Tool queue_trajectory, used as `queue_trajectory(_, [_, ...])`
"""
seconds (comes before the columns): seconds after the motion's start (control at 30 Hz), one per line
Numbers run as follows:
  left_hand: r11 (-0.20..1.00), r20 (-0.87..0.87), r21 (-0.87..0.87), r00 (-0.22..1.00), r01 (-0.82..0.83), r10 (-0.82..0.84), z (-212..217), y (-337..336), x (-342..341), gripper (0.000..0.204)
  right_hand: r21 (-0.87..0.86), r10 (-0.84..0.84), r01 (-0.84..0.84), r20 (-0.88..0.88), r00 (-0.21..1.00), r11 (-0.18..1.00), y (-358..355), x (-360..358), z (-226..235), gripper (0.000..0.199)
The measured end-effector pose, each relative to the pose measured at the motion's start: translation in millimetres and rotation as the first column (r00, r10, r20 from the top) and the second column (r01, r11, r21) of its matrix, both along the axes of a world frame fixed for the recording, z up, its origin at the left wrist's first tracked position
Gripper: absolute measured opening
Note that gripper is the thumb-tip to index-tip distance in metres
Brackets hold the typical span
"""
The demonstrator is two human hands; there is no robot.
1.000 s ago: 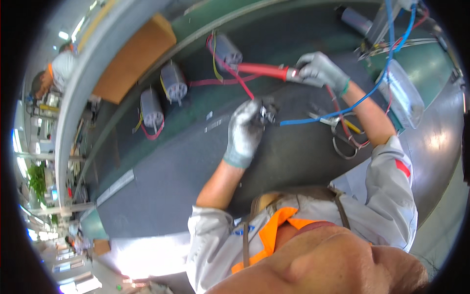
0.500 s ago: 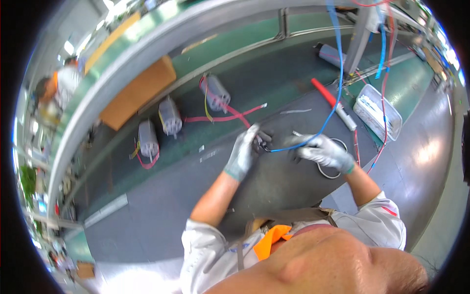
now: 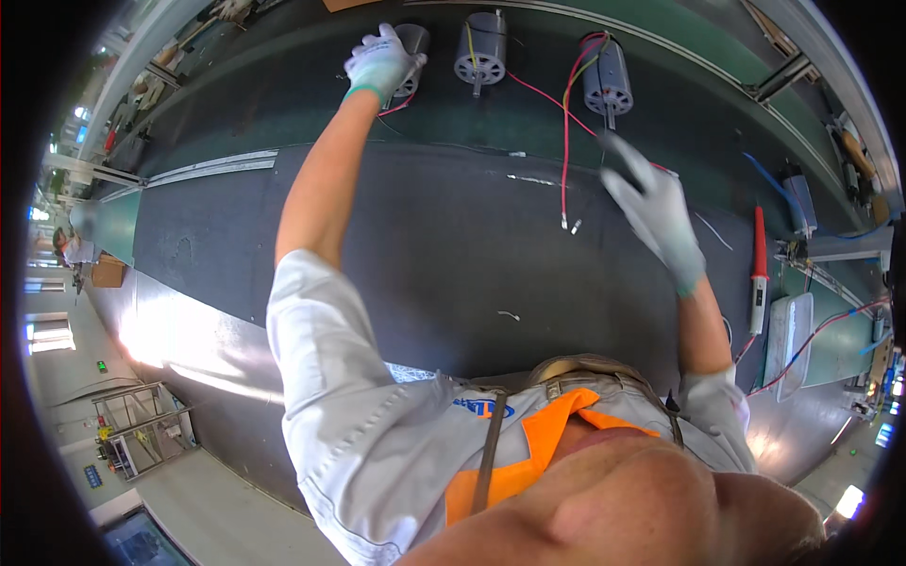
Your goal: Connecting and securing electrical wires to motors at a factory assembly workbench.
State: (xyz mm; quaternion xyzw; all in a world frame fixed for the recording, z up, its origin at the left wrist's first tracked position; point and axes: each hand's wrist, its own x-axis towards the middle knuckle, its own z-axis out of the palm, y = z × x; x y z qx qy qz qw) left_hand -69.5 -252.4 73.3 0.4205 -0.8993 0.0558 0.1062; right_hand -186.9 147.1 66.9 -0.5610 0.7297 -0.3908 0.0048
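Observation:
My left hand [image 3: 379,64], in a white glove, reaches to the far side of the bench. It lies against the left side of a grey cylindrical electric motor [image 3: 412,42], fingers apart and partly covering it; a firm grip does not show. My right hand [image 3: 658,212], gloved and blurred by motion, hovers over the bench with its fingers stretched out and nothing visible in them. Just beyond it stands another motor [image 3: 609,80], its shaft toward me. From that motor a red lead [image 3: 565,160] runs down onto the dark mat. Between these two is a third motor [image 3: 481,52].
To the right lie a red-and-white handheld tool [image 3: 759,269] and a pale plastic bin [image 3: 789,341]. A metal post [image 3: 845,247] rises there, with red cables nearby. White scraps [image 3: 510,316] dot the mat [image 3: 434,245]. A frame rail borders the far side.
The view has swung left. My left hand has left the wire ends and moved to the leftmost motor. My right hand has let go of the blue cable.

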Motion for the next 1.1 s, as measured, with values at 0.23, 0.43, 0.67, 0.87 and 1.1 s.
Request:
queue_trajectory(0.23, [0.942,-0.039,0.335,0.999,-0.008,0.022,-22.7,-39.0,-30.2,0.105,0.291,-0.144,0.255,-0.351,0.925,0.922,-254.9,14.5,-22.0,0.060])
queue_trajectory(0.43, [0.956,0.091,0.295,0.995,0.008,-0.037,1.6,1.3,86.9,0.106,0.378,-0.293,0.399,-0.307,0.905,0.836,-282.5,14.2,-57.9,0.054])
queue_trajectory(0.67, [0.947,0.222,0.309,0.975,-0.086,0.016,18.1,87.0,244.8,0.112,0.135,-0.291,0.261,0.571,0.768,0.956,-172.7,9.9,-39.7,0.050])
queue_trajectory(0.87, [0.921,0.208,0.306,0.961,-0.242,0.183,24.0,95.3,299.1,0.108,0.071,-0.144,0.172,0.874,0.464,0.983,-67.8,117.0,15.7,0.036])
queue_trajectory(1.1, [0.855,-0.524,0.081,0.752,0.512,-0.401,-15.7,158.1,217.0,0.050,0.198,-0.227,0.120,0.917,0.327,0.973,8.3,168.4,27.3,0.033])
